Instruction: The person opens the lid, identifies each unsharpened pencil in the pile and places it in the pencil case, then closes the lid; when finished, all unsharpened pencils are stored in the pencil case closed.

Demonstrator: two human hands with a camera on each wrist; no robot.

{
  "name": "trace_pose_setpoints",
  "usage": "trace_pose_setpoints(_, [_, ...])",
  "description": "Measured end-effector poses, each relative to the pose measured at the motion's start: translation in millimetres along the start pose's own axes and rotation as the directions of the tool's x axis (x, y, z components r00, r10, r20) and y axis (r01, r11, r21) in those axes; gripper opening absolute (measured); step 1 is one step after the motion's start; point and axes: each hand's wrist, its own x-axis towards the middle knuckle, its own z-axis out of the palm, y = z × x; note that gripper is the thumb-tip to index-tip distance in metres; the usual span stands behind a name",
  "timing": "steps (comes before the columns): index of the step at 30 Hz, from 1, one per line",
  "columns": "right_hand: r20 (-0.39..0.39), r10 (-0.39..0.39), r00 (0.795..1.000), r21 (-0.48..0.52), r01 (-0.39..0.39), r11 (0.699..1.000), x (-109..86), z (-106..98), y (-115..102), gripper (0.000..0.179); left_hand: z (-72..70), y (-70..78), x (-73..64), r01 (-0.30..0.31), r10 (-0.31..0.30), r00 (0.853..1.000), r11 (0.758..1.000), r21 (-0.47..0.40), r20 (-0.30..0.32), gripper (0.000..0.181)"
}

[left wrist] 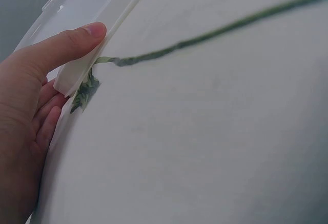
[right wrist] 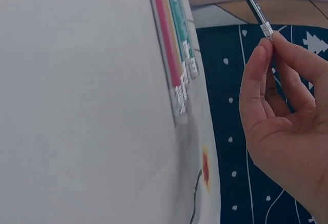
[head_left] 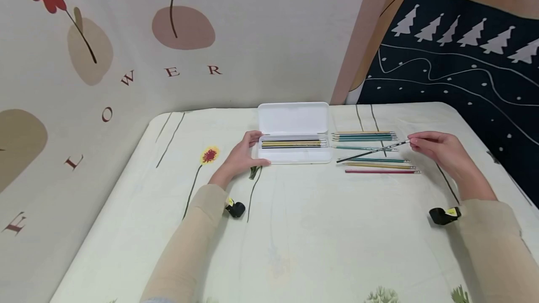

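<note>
A white pencil case (head_left: 296,156) lies with its lid (head_left: 293,118) up at the back of the table. Several yellow and black pencils (head_left: 293,144) lie side by side inside it. My left hand (head_left: 242,157) holds the case at its left end, the thumb (left wrist: 77,42) over the front rim and the fingers round the end. Out to the right, my right hand (head_left: 444,149) pinches a black-and-white pencil (head_left: 373,151) by its eraser end, between thumb and fingertips. This pencil slants down to the left, its dark tip toward the case.
Right of the case lie several loose pencils: a green group (head_left: 364,137) at the back, a yellow pencil (head_left: 381,166) and a red pencil (head_left: 382,171) in front. A flower-printed cloth (head_left: 316,237) covers the table. Printed wall fabric (head_left: 269,36) rises behind it.
</note>
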Motion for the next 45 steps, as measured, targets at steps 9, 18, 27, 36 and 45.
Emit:
trace_pose_setpoints(9, [-0.078, 0.070, 0.994, 0.154, -0.058, 0.986, 12.1, 26.0, -15.7, 0.010, 1.3, -1.0, 1.8, 0.001, -0.001, 1.000, 1.000, -0.007, -0.001, 0.098])
trace_pose_setpoints(18, [-0.139, 0.063, 0.988, 0.256, -0.026, 0.966, 25.6, 71.8, -16.3, 0.007, -1.5, -1.1, -0.4, 0.003, -0.003, 1.000, 1.000, -0.011, 0.000, 0.098])
trace_pose_setpoints(27, [-0.119, 0.033, 0.992, 0.093, -0.022, 0.995, 36.6, 114.6, -17.1, 0.020, 1.0, -4.1, 0.8, 0.000, 0.000, 1.000, 1.000, -0.010, 0.002, 0.097])
trace_pose_setpoints(36, [-0.031, 0.047, 0.998, -0.164, -0.051, 0.985, 43.6, 147.9, -16.2, 0.042, -0.5, -5.3, -0.7, 0.013, -0.013, 1.000, 1.000, -0.005, -0.003, 0.097])
trace_pose_setpoints(45, [-0.001, 0.068, 0.998, -0.304, -0.065, 0.951, 51.8, 171.5, -23.1, 0.036, -0.7, -0.8, 0.8, 0.002, -0.002, 1.000, 1.000, -0.004, 0.001, 0.098])
